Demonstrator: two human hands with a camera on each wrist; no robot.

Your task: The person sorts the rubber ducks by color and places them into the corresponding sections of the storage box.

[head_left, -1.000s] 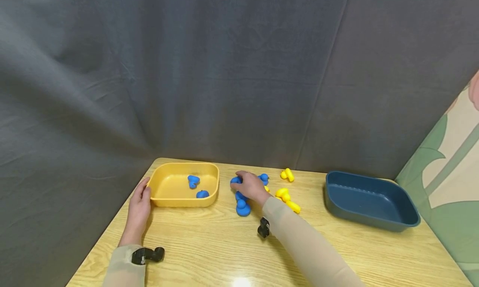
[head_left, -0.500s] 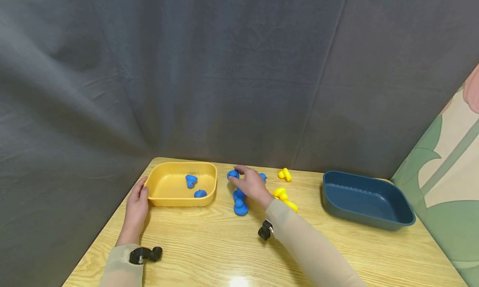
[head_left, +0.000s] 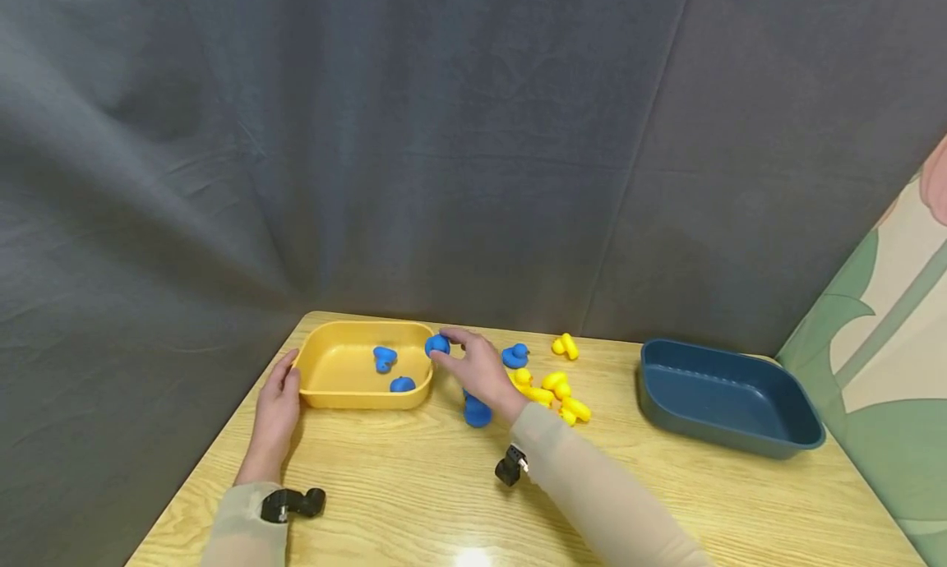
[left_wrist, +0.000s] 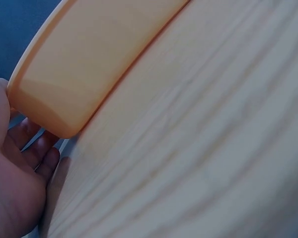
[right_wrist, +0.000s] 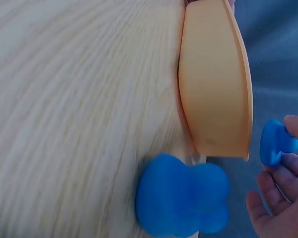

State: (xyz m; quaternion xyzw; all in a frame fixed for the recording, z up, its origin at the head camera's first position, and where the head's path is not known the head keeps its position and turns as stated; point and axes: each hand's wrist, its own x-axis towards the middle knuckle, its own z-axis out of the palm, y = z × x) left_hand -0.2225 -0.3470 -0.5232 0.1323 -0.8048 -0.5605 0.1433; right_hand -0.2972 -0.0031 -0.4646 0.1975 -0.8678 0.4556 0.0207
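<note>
My right hand (head_left: 481,371) pinches a blue toy duck (head_left: 437,345) between thumb and fingertips at the right rim of the yellow tray (head_left: 362,400). In the right wrist view this held duck (right_wrist: 272,144) is raised beyond the tray's corner. Two more blue ducks, one (head_left: 384,358) farther back and one (head_left: 402,384) nearer, lie inside the tray. My left hand (head_left: 275,407) rests with relaxed fingers against the tray's outer left side; in the left wrist view its fingers (left_wrist: 35,146) lie along the outside corner. Below my right hand, a blue duck (head_left: 477,412) sits partly hidden on the table.
Another blue duck (head_left: 515,355) stands behind my right hand. Several yellow ducks (head_left: 555,383) lie in a cluster right of it, with one (head_left: 565,346) farther back. A dark blue tray (head_left: 732,440) stands at the right of the wooden table (head_left: 399,493). A grey curtain (head_left: 459,156) hangs behind.
My right hand has lifted a blue duck from the group and carried it left to the yellow tray's rim. The left hand stays at the tray.
</note>
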